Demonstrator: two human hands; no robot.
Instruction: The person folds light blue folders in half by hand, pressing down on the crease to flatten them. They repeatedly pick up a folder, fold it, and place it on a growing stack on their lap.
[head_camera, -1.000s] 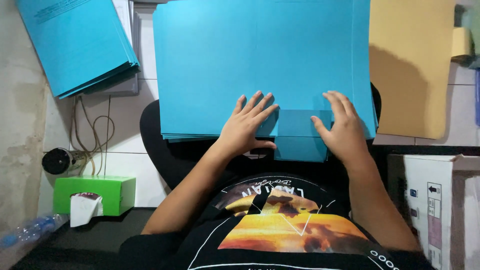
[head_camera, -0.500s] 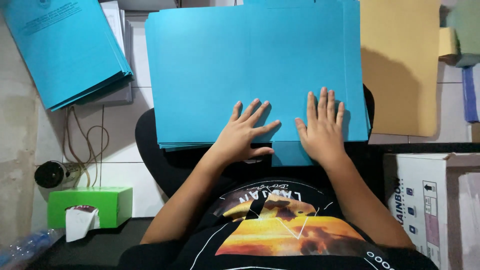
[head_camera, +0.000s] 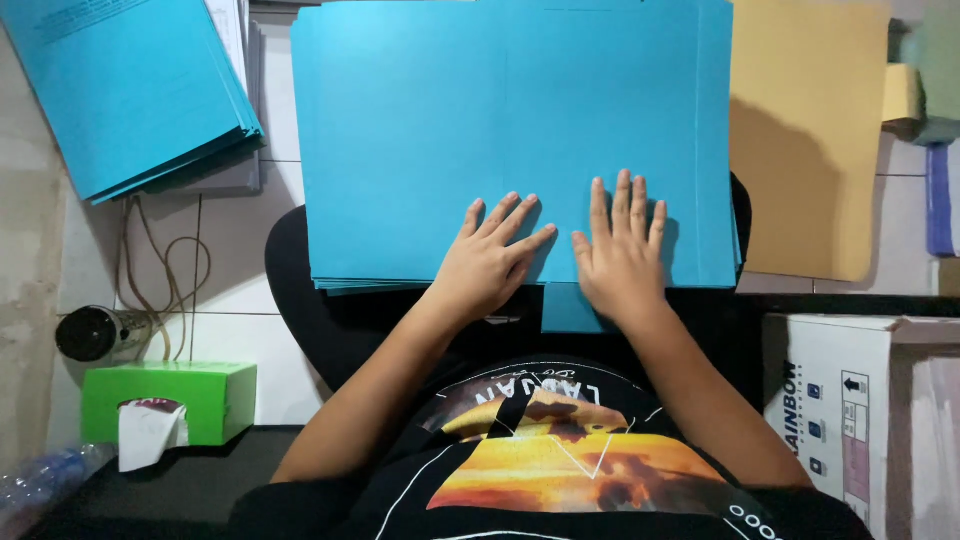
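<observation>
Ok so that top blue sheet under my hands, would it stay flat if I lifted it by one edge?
Probably not. The top blue sheet looks thin and wide, so it would likely droop. The stack edges are fanned unevenly, which suggests the smooth sheets slide easily. With the left hand and right hand flat on it, a push may shift it.

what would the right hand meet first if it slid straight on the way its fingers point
The right hand lies flat on the blue paper stack, fingers pointing toward its far edge. Only more bare blue sheet lies ahead as far as the picture shows.
</observation>
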